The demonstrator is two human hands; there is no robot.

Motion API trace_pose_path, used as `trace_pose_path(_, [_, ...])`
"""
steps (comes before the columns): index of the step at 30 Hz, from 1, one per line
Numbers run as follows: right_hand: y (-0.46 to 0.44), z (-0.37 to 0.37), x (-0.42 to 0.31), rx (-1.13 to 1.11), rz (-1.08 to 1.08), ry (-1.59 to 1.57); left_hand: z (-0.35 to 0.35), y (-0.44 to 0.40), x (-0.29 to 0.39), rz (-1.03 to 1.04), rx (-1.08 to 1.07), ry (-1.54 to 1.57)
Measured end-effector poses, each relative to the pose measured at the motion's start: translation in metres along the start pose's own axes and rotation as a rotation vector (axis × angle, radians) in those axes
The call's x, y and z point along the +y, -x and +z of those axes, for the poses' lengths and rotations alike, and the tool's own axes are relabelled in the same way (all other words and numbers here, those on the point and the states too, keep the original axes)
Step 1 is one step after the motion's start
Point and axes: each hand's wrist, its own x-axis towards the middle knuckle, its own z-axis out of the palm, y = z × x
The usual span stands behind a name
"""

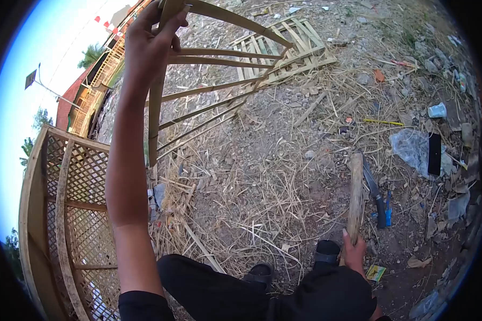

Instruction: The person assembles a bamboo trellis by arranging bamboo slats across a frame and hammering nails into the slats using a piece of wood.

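Raised at the upper left, my left hand (149, 45) is closed around the top corner of a bamboo slat frame (235, 20). Several thin slats stretch from its near crosspiece towards the far end, which reaches the ground. Low at the right, my right hand (354, 252) grips the lower end of a thick wooden stick (355, 190), which points away from me. Just right of the stick lies a large knife (372, 182) with a dark handle. A small blue object (388, 210) rests beside that handle.
A lattice panel (88, 184) stands close at my left. Another slatted bamboo panel (305, 37) lies on the ground ahead. Straw-like shavings (262, 198) cover the stony soil. To the right are a white cup (437, 111), a clear plastic bag (409, 150) and a black strip (434, 154).
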Motion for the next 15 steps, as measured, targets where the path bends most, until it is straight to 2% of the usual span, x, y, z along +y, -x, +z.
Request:
trace_pose_path(1, [0.002, -0.001, -0.014, -0.021, 0.074, 0.047, -0.014, -0.008, 0.002, -0.004, 0.031, -0.028])
trace_pose_path(3, [-0.005, 0.008, 0.007, -0.012, 0.019, 0.069, -0.032, -0.017, 0.009, -0.027, 0.120, -0.082])
trace_pose_path(6, [-0.008, 0.014, 0.000, -0.037, -0.008, 0.071, -0.059, -0.032, 0.009, -0.016, 0.153, -0.057])
trace_pose_path(8, [-0.003, 0.012, -0.003, -0.090, 0.015, 0.064, -0.083, -0.038, -0.009, -0.032, 0.094, -0.042])
trace_pose_path(11, [-0.004, 0.019, 0.001, -0.100, 0.007, -0.026, -0.054, -0.012, 0.030, -0.120, 0.145, -0.143])
trace_pose_path(13, [-0.002, 0.019, 0.003, -0.099, -0.010, -0.039, -0.042, 0.000, 0.038, -0.022, 0.247, -0.061])
trace_pose_path(15, [-0.003, 0.019, 0.004, -0.082, -0.009, -0.013, -0.036, 0.004, 0.045, -0.016, 0.236, -0.055])
